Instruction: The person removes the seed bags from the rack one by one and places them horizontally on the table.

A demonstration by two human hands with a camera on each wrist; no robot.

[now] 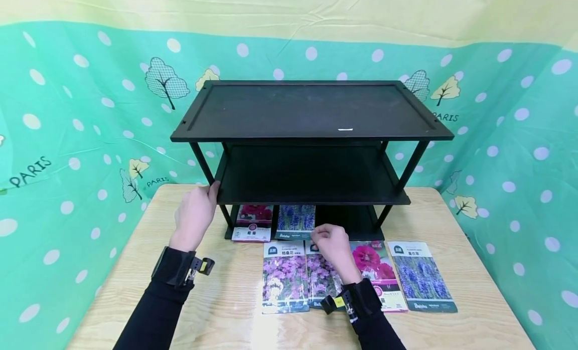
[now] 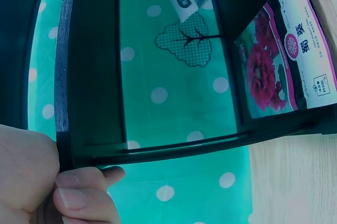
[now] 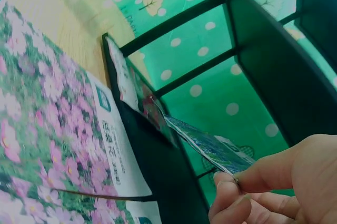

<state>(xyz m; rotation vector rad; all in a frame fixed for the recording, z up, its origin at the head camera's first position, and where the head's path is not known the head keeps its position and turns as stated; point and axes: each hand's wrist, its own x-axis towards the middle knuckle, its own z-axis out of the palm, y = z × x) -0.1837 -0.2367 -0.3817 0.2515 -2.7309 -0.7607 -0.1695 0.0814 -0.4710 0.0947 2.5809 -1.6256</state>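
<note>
A blue-flower seed packet (image 1: 293, 219) is inside the low opening of a black three-tier shelf (image 1: 311, 174), pinched at its corner between the thumb and fingers of my right hand (image 1: 333, 245). In the right wrist view this packet (image 3: 208, 142) is tilted, raised above the bottom tier. Left of it, a red-flower seed packet (image 1: 253, 224) lies on the bottom tier, its front edge at the tier's rim. My left hand (image 1: 196, 214) grips the middle tier's front left corner, with its fingers (image 2: 87, 195) curled under the board beside the post.
On the wooden table before the shelf lie two purple-flower packets (image 1: 284, 277), a pink-flower packet (image 1: 372, 262) and another blue-flower packet (image 1: 422, 277). Polka-dot cloth (image 1: 90, 199) hangs behind and at both sides. The top tier (image 1: 307, 109) bears a small white mark.
</note>
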